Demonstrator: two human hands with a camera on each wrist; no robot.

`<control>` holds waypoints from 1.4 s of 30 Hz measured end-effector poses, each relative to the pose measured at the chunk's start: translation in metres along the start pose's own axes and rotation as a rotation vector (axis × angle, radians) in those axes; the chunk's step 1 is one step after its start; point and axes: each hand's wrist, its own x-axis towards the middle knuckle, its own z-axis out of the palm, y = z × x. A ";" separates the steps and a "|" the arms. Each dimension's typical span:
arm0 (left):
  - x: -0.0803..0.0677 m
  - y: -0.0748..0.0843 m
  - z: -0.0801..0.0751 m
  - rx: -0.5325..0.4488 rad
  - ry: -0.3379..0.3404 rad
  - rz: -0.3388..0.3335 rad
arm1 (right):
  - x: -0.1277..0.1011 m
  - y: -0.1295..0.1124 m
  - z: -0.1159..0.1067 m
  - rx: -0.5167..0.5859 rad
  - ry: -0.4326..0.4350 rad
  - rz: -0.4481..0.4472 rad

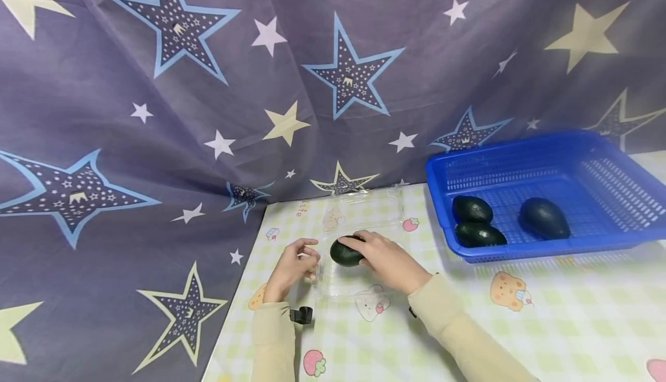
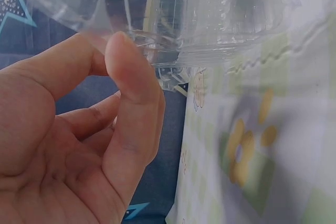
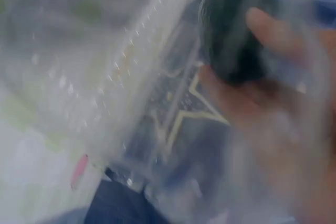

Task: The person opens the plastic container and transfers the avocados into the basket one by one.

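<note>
Clear plastic forms the open clamshell box (image 1: 359, 243) that both hands work at, its lid folded back toward the starred curtain (image 1: 208, 110). Inside its tray sits a dark avocado (image 1: 346, 253), and the right hand (image 1: 387, 260) covers it from the right, fingers curled over the top and far side; the right wrist view, blurred through the plastic, shows fingers wrapped round the fruit. Just left of that grip, the left hand (image 1: 292, 266) holds the box's left edge: the left wrist view shows the thumb (image 2: 131, 77) pressed against the rim (image 2: 173, 51) with the other fingers bent behind it.

Left of the left hand the table edge (image 1: 244, 278) drops away close by, leaving little room on that side. Toward the person, the checked tablecloth (image 1: 468, 336) lies open below both wrists. Well apart to the right of the right hand stands a blue basket (image 1: 541, 145) with three more avocados (image 1: 543, 218) in it; a strip of cloth lies between its near-left corner and the box.
</note>
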 end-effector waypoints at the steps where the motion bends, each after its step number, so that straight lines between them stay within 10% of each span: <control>1: 0.000 0.001 0.000 0.001 0.001 0.002 | -0.001 0.000 -0.003 -0.006 0.010 -0.001; 42: -0.003 0.005 0.001 0.024 -0.013 0.013 | -0.071 0.043 -0.111 -0.168 0.109 0.114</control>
